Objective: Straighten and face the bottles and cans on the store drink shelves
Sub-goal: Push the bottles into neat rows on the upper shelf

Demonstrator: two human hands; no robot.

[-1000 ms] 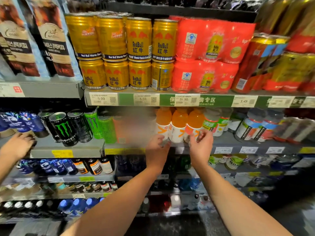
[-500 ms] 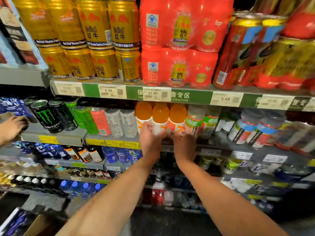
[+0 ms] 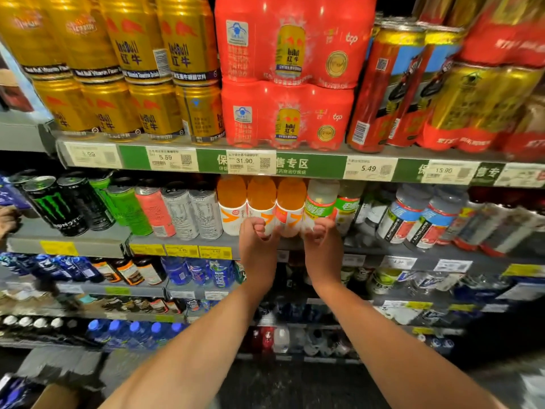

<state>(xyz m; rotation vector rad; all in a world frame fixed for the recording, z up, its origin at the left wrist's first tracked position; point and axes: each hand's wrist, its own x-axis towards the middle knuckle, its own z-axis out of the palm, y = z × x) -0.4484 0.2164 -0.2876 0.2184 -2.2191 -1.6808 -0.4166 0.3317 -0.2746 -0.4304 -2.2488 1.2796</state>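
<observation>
Three orange-topped bottles with white labels stand in a row on the second shelf [image 3: 182, 242]. My left hand [image 3: 258, 242] is curled round the base of the middle orange bottle [image 3: 261, 199]. The third orange bottle [image 3: 290, 202] shows between my two hands. My right hand [image 3: 322, 242] is curled round the base of the pale bottle with a green label [image 3: 320, 203] just right of it. Both hands hide the bottles' lower parts.
Monster cans [image 3: 56, 206] and slim green, pink and silver cans [image 3: 180, 214] stand to the left. Blue-labelled bottles [image 3: 407, 216] lean at the right. Gold Red Bull cans [image 3: 132, 54] and red multipacks [image 3: 289, 48] fill the shelf above. Another person's hand [image 3: 7, 219] shows at the left edge.
The view has drawn closer to the shelf and shifted right. My fingers have curled tighter round the bottle bases, and my right hand has moved right to the green-label bottle.
</observation>
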